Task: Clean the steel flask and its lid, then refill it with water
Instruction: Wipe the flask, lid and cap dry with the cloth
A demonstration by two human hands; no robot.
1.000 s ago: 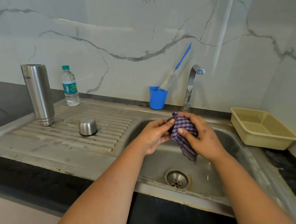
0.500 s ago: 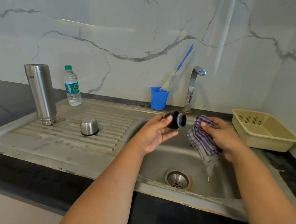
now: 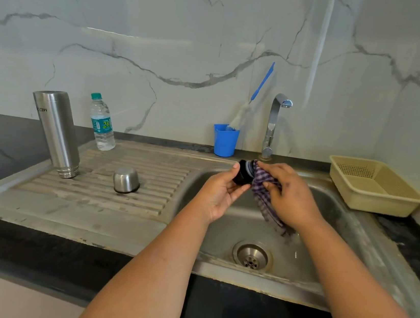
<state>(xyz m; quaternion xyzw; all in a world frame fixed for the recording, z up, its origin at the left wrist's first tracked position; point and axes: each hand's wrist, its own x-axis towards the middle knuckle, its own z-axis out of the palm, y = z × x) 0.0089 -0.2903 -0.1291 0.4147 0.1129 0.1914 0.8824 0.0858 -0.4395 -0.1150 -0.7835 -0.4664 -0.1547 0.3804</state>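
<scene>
The left hand (image 3: pixel 222 191) is gripping the black stopper (image 3: pixel 243 173) over the sink (image 3: pixel 336 202), its axis pointing right into the checked cloth (image 3: pixel 263 190) the right hand (image 3: pixel 288 195) is clutching (1 flask (image 3: pixel 56 133) is waiting inverted at the left).

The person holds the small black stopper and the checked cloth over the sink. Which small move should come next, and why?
Probably twist the purple checked cloth around the black flask stopper. The left hand pinches the stopper over the steel sink, and the right hand already presses the cloth against its end, so wiping looks unfinished.
</scene>
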